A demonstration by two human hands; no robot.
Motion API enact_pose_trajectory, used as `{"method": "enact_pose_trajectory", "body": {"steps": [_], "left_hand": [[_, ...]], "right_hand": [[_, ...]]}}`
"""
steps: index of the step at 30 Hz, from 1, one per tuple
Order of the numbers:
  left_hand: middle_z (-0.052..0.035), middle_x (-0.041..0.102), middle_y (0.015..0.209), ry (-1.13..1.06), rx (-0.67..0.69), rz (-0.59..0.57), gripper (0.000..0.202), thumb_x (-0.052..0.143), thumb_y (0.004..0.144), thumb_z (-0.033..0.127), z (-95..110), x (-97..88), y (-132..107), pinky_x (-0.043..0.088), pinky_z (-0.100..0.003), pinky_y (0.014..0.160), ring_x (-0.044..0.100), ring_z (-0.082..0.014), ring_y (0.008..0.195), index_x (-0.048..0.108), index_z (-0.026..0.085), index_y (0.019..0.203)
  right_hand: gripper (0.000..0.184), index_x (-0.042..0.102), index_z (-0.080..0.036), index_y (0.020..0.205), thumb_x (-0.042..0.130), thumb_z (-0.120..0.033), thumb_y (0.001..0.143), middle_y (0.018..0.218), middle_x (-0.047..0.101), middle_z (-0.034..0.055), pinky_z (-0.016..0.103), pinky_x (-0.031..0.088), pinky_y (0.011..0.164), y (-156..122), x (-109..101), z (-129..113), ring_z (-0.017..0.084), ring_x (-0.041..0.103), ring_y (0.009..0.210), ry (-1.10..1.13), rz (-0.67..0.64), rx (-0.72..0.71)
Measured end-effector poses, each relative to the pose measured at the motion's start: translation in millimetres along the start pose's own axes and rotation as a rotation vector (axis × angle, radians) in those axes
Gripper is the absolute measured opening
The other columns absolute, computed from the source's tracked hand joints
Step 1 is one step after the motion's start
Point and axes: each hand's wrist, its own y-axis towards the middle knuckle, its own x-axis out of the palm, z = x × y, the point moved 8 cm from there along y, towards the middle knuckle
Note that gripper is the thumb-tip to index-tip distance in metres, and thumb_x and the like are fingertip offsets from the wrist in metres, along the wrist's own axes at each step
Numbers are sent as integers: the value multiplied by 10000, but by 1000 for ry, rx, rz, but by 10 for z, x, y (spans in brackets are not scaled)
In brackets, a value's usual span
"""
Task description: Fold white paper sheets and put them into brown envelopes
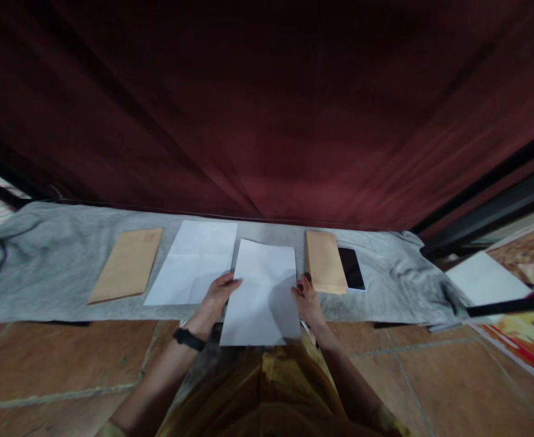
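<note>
A white sheet of paper (262, 297) with a faint crease across it is held up in front of me, its near edge over my lap. My left hand (221, 292) pinches its left edge, thumb on top. At the right edge, my right hand (307, 297) grips the same sheet between thumb and curled fingers. Left of it, more white paper (194, 261) with fold lines lies flat on the grey cloth. Brown envelopes (325, 261) are stacked just beyond my right hand. Another brown envelope (127, 264) lies farther left.
A dark-screened phone (352, 268) lies beside the envelope stack. The grey cloth (398, 279) covers a long, narrow surface backed by a dark red curtain (267, 121). Black metal bars (489, 188) stand at the right. Tiled floor (75, 358) shows below.
</note>
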Motion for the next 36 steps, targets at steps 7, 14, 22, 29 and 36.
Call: {"method": "enact_pose_trajectory", "body": {"steps": [7,14,22,29,36], "left_hand": [[-79,785,834,-46,-1,-178,535,913,552,326,403,147,-139,523,-297,660,703,-211,686,753,105,1013],[-83,802,915,-33,76,-308,479,906,629,328,921,170,-350,546,-290,691,723,-200,711,759,139,1043],[-82,795,910,8,199,-309,462,917,614,346,1180,104,-353,551,-313,754,721,-204,760,744,143,991],[-12,751,820,332,532,-138,320,871,651,401,1710,18,-278,500,-278,721,651,-161,734,697,180,804],[-56,766,1008,638,843,-94,106,710,746,296,1527,52,-254,500,-381,973,678,-237,990,729,217,813]], "right_hand": [[456,683,-258,1162,734,-438,745,1040,755,44,372,565,878,48,155,13,252,709,1005,503,-121,266],[438,686,-251,1104,815,-384,706,1147,750,46,393,554,948,154,368,-340,238,696,1104,868,-317,336],[287,716,-250,880,872,-296,644,892,791,5,318,583,775,393,425,-884,209,736,865,1008,-478,287],[287,747,-251,903,855,-302,642,900,785,-20,318,530,882,757,-170,-1473,182,693,861,931,-409,-91],[169,702,-248,787,776,-370,696,1084,750,47,371,485,931,544,-501,-1291,251,661,1035,729,-203,-333]]}}
